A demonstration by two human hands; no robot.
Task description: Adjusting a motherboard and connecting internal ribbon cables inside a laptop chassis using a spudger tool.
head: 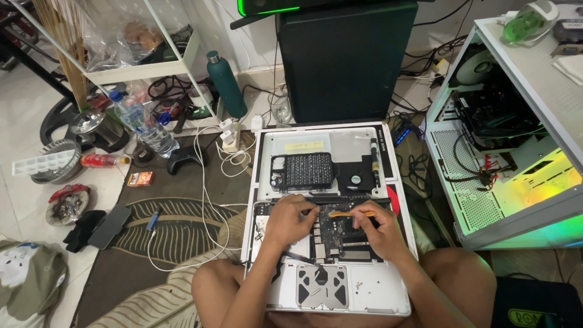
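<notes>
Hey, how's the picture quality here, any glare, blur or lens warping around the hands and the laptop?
Head view: even, soft light; the opened laptop and both hands, left and right, look sharp. Bright green-yellow glow washes out the PC case at the right. Wide-lens distortion bends the white shelf and case edges toward the corners. The orange pry tool stays clear, no motion blur.

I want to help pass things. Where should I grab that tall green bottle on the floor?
Grab the green bottle around its straight middle, coming from the front, the side nearer the laptop. It stands upright, so a hand can wrap around the body. Shelves are close on its left and cables lie around its base.
</notes>
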